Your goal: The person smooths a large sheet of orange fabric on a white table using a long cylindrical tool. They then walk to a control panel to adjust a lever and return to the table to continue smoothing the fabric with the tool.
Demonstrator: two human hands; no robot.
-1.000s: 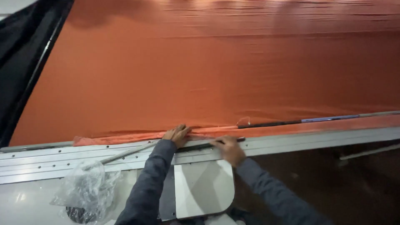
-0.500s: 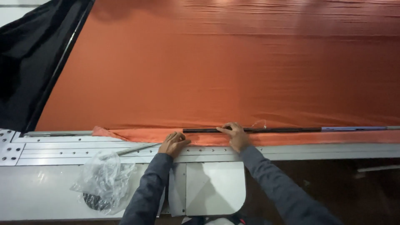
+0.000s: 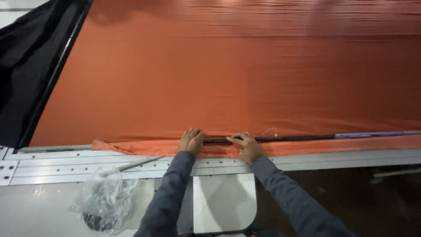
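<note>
A wide sheet of orange fabric (image 3: 245,74) covers the long table and ends in a folded hem along the near edge. A thin dark rod (image 3: 298,138) lies along that hem and runs off to the right. My left hand (image 3: 191,141) presses flat on the fabric edge, just left of the rod's end. My right hand (image 3: 246,145) rests on the rod and hem, fingers curled over the rod. Both arms wear dark grey sleeves.
A silver metal rail (image 3: 333,159) with bolt holes runs along the table's near edge. A crumpled clear plastic bag (image 3: 104,199) lies at the lower left. Black fabric (image 3: 30,66) hangs at the far left. A white rounded panel (image 3: 223,202) sits between my arms.
The view has shifted so the hem sits higher and more level. My hands have moved apart a little along the hem, and the right one now lies on the rod.
</note>
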